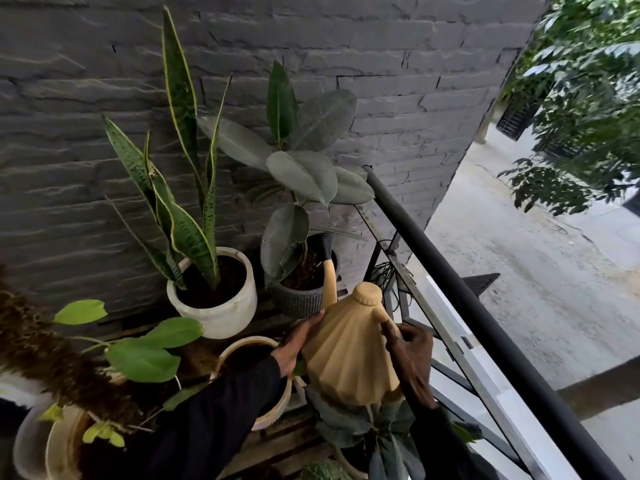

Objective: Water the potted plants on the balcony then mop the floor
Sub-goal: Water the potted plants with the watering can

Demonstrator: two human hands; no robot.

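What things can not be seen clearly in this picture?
- Head view: water flow from the black spout tip, too small and partly behind leaves.
- Right hand grip, handle hidden behind the watering can.
- Pot at lower left, cut off by the edge.

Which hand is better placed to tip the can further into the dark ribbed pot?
Probably the right hand. It grips the watering can at the handle side, behind the spout aimed into the dark pot. The left hand only steadies the body.

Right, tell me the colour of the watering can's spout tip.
Black; the spout tip shows in the head view, on a tan watering can.
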